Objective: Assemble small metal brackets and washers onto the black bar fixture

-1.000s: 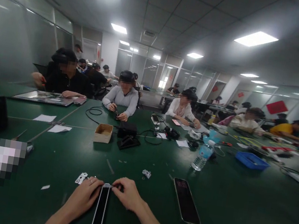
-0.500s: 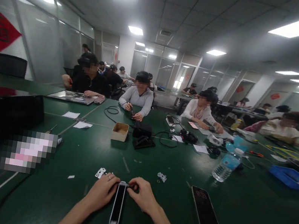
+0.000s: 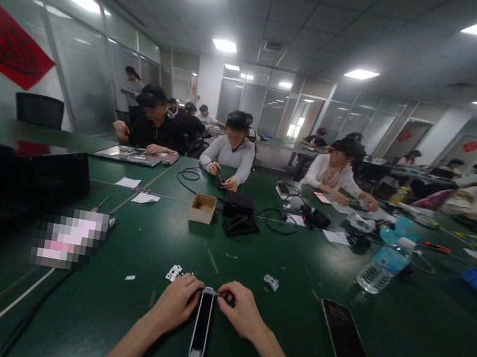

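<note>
A long narrow device with a white frame and a dark inside [image 3: 203, 322] lies on the green table, pointing away from me, its pale grey end closest to me. At its far end my left hand [image 3: 179, 299] is closed, thumb and fingers against the left side. On the opposite side, my right hand [image 3: 243, 308] pinches a small dark piece [image 3: 225, 296] by the device's far right corner; its kind is hard to tell. A small white plate with holes [image 3: 174, 272] sits just beyond my left hand, partly covered by it. Another small white bracket-like part [image 3: 271, 282] lies beyond my right hand.
To the right are a phone [image 3: 351, 350] and a water bottle [image 3: 385, 265]. A small open box [image 3: 202, 209] and a black case [image 3: 238, 206] stand ahead. Black equipment [image 3: 13, 183] occupies the left. Several people sit across the table, handling things.
The whole view has shifted, so the table and things on it appear farther right. Both hands stay at the far end of the device, with little visible change in their grip.
</note>
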Tool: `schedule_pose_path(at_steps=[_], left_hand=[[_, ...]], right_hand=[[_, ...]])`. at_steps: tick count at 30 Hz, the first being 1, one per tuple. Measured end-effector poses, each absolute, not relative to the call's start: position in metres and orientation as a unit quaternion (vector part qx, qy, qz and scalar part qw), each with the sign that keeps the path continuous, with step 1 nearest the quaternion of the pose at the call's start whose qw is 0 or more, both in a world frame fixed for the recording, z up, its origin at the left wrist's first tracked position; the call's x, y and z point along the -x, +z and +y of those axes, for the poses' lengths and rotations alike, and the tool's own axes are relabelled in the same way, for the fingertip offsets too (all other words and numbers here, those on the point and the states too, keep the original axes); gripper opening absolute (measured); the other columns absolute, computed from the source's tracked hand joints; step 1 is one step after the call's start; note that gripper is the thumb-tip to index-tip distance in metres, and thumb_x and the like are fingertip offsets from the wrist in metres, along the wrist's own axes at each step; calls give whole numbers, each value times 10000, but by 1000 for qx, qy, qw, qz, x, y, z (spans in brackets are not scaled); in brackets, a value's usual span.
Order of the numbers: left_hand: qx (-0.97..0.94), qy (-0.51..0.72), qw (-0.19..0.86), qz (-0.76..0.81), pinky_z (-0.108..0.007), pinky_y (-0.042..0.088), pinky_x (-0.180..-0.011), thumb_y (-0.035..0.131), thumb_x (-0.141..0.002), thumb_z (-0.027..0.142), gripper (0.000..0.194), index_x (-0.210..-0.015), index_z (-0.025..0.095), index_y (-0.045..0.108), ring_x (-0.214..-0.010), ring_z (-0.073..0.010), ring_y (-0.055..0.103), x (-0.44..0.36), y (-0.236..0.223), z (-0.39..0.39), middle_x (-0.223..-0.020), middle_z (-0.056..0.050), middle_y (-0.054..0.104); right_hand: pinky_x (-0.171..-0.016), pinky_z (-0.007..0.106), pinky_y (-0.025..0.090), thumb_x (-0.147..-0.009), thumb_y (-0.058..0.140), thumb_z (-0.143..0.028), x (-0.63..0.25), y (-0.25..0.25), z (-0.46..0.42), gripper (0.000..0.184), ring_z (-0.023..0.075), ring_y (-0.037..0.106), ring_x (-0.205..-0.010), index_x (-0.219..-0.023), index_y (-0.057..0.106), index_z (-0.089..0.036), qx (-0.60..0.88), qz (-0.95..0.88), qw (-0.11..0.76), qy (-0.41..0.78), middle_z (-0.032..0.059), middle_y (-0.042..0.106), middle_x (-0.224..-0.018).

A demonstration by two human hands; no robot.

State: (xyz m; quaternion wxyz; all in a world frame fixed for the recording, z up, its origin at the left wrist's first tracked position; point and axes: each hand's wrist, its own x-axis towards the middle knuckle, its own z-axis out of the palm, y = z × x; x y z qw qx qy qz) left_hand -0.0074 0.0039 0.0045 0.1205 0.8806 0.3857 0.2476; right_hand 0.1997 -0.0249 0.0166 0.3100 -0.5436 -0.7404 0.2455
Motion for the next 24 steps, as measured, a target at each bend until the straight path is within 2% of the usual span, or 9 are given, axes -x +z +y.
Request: schedule_pose_path(at_steps=[11, 19, 24], left_hand=[[-882, 248, 117, 383, -346, 452, -779, 412, -897, 122, 211, -985, 192, 590, -864, -218, 568, 7, 5, 3, -913, -69, 634], [-882, 246, 120, 383, -345, 457, -771, 404, -901, 136, 221, -1001, 188, 595, -869, -221, 565, 7, 3, 5, -924, -78, 631], [-883, 239, 118, 385, -344, 454, -773, 409, -891, 133, 225, -991, 189, 602, -872, -225, 568, 6, 3, 5, -917, -77, 637]], right_hand=[[-685, 250, 448, -763, 608, -186, -199, 17, -24, 178, 154, 561, -752, -934, 655, -188, 544, -735, 316, 253, 21, 637, -845], [-671, 240, 443, -823, 579, -221, -198, 19, -24, 137, 142, 561, -733, -918, 674, -197, 532, -747, 310, 250, 18, 636, -831], [-675, 249, 441, -801, 602, -212, -199, 7, -20, 113, 142, 551, -710, -883, 676, -192, 525, -752, 329, 227, 8, 621, -774]])
